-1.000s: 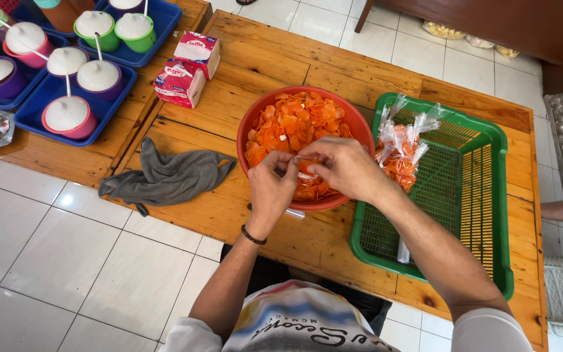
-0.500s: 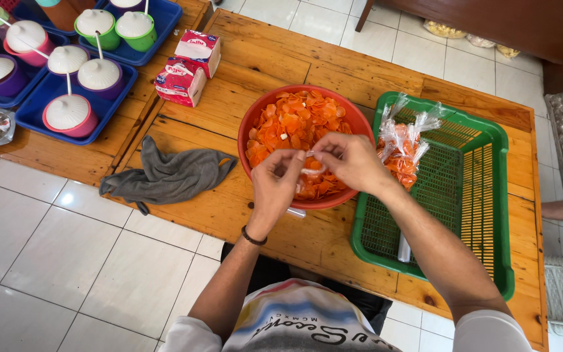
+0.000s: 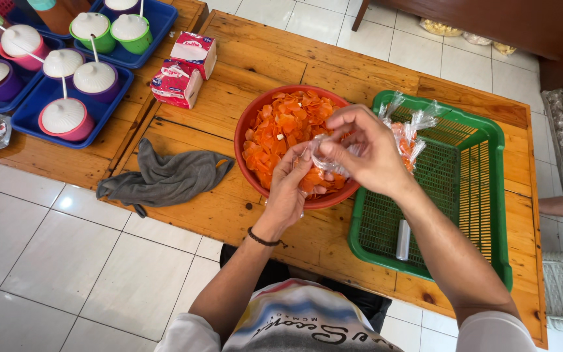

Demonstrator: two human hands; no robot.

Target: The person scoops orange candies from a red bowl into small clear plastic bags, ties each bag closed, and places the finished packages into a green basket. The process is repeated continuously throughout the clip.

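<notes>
Hands [image 3: 333, 163] now hold clear bag [image 3: 326, 161] lower — over bowl [image 3: 245, 130].

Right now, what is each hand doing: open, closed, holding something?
Left hand: fingers pinched on the small clear plastic bag over the red bowl.
Right hand: closed on the same bag from above.

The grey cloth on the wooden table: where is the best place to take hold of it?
Pinch the grey cloth at its bunched middle ridge, coming straight down from above. It lies crumpled and flat on the wooden table, so the raised folds probably give the easiest grip.
</notes>
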